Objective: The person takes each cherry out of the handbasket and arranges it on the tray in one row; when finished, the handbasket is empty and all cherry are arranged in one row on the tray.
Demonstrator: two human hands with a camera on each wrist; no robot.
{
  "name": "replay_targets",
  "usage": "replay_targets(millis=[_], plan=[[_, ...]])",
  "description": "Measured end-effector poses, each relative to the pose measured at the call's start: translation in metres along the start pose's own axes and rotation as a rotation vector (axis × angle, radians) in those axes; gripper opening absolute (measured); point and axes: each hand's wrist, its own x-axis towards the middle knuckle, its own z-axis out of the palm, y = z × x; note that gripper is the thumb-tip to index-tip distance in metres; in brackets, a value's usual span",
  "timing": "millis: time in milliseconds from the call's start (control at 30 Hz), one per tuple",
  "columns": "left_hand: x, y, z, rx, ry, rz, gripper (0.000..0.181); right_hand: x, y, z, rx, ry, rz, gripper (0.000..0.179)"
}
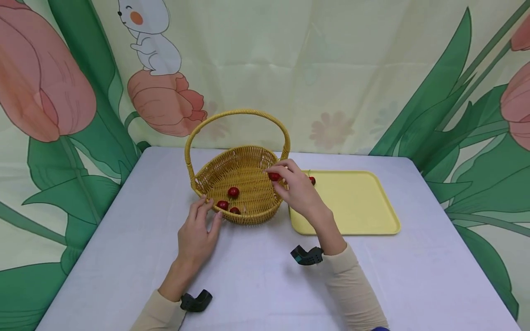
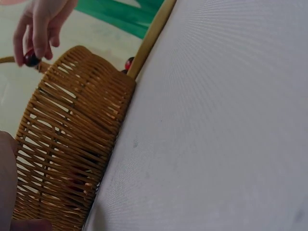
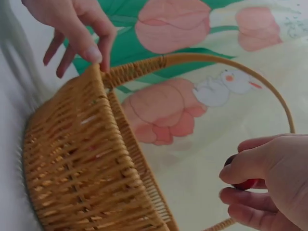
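Note:
A dark red cherry is pinched between the thumb and fingers of my right hand, above the right rim of the wicker basket. The right wrist view shows that cherry partly covered by the fingers. My left hand holds the basket's front left rim with thumb and fingertips, close to the handle's base in the right wrist view. Inside the basket lie three cherries, grouped toward the front left. Another cherry with a green stem sits at the yellow tray's back left, partly behind my right hand.
The yellow tray lies flat to the right of the basket. An arched handle rises high over the basket. Both stand on a white-covered table, with a printed curtain behind it.

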Motion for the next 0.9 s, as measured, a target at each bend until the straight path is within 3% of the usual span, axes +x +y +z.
replay_targets(millis=[200,400,633,900], plan=[[0.000,0.000,0.000,-0.005,-0.008,-0.007,0.044,0.000,0.017,-0.011,0.027,0.062,0.057,0.025],[0.001,0.001,-0.002,0.004,-0.018,-0.013,0.044,-0.002,0.040,-0.022,0.041,0.109,0.173,0.024],[0.000,0.002,-0.003,0.008,-0.026,-0.017,0.044,-0.012,0.072,-0.032,0.005,0.115,0.333,0.035],[0.000,0.003,-0.002,0.003,-0.023,-0.018,0.044,-0.023,0.101,-0.033,0.031,0.108,0.504,0.034]])
